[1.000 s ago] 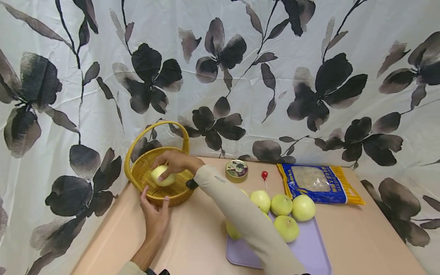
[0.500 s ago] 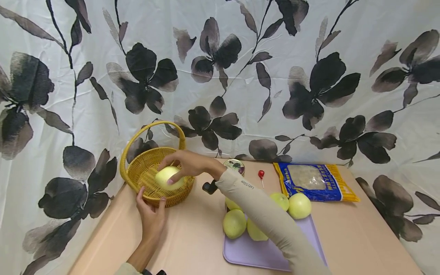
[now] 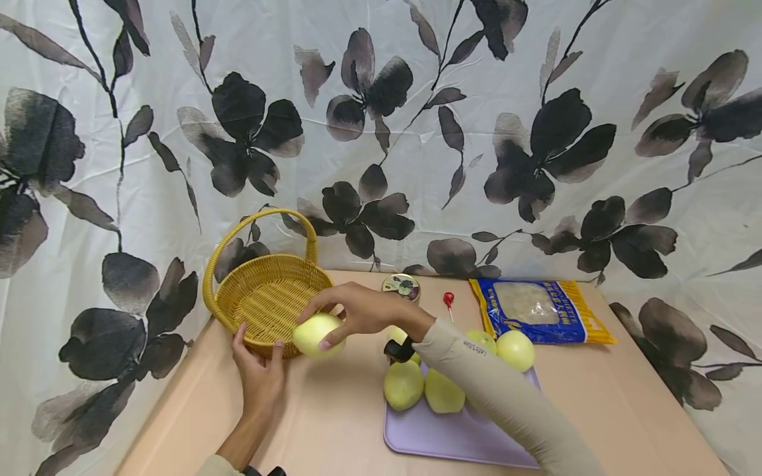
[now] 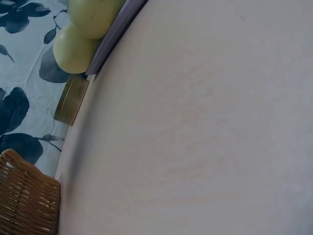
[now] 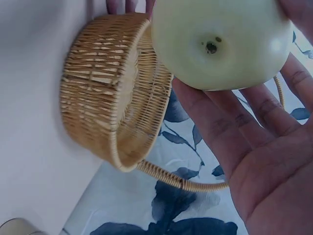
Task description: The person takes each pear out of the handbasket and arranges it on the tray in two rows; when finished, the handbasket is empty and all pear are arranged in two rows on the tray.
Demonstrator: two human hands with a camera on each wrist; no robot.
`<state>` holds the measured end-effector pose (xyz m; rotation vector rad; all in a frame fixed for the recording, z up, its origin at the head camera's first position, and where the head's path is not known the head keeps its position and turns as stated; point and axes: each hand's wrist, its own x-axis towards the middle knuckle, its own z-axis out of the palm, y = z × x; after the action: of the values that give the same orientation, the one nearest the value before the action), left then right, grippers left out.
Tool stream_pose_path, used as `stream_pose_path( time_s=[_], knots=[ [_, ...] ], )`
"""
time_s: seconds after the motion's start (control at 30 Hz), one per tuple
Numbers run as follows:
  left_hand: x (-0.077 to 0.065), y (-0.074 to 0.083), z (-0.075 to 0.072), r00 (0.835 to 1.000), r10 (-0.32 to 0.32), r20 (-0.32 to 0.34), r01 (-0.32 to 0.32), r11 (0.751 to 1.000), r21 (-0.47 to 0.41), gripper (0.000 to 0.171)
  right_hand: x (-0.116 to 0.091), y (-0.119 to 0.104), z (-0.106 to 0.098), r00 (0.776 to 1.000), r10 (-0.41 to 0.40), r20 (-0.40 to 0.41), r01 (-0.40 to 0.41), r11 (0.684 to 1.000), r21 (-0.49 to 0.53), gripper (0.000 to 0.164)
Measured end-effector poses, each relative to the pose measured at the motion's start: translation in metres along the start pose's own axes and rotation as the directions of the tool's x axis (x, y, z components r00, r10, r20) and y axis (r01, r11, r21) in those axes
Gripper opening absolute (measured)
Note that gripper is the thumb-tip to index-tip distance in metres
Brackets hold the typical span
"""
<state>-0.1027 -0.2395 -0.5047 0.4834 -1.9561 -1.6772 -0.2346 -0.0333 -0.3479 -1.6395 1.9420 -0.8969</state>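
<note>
In the head view my right hand [image 3: 369, 309] grips a pale green, apple-like fruit [image 3: 315, 336] between thumb and fingers, just off the front right rim of a yellow wicker basket [image 3: 268, 304]. The right wrist view shows that fruit [image 5: 220, 44] close up, its dimpled end with dark specks facing the camera. My left hand [image 3: 258, 380] holds the basket's front rim, thumb and fingertips at its edge. No fruit lies in the visible inside of the basket. In the left wrist view only a corner of the basket [image 4: 29, 200] shows; the hand itself is out of frame.
Several similar fruits [image 3: 403, 385] sit on a purple tray [image 3: 428, 439], partly hidden by my right sleeve. Behind it are a round tin [image 3: 400, 285], a red lollipop [image 3: 448, 299] and a blue-yellow food packet [image 3: 536, 311]. A floral cloth [image 3: 333, 152] hangs behind the table.
My right hand has lifted the fruit from inside the basket and carried it right, past the rim. The left hand keeps its hold on the basket. The view has turned slightly right.
</note>
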Motion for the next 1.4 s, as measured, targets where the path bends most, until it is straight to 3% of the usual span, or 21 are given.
stream_pose_path(
  time_s=[0.4,0.7,0.93,1.13,1.4],
  knots=[
    [0.0,0.001,0.0,0.999,-0.04,0.021,0.041,0.998,-0.044,0.084,-0.073,0.006,0.007,0.993,0.117,-0.025,-0.114,0.988,0.1,0.049],
    [0.002,0.0,0.0,0.999,-0.044,0.018,0.044,0.998,-0.048,0.085,-0.131,0.006,0.006,0.971,0.21,-0.116,-0.196,0.972,0.127,0.051],
    [0.002,-0.001,0.001,0.999,-0.037,0.012,0.038,0.998,-0.042,0.085,-0.177,0.008,0.005,0.932,0.3,-0.203,-0.265,0.946,0.185,0.051],
    [0.001,-0.001,0.001,1.0,-0.012,0.005,0.013,0.999,-0.036,0.084,-0.213,0.011,0.004,0.902,0.327,-0.281,-0.298,0.944,0.139,0.051],
    [0.001,-0.001,0.001,1.0,-0.016,0.004,0.016,0.999,-0.042,0.084,-0.257,0.015,0.005,0.835,0.399,-0.38,-0.363,0.917,0.166,0.05]
  ],
)
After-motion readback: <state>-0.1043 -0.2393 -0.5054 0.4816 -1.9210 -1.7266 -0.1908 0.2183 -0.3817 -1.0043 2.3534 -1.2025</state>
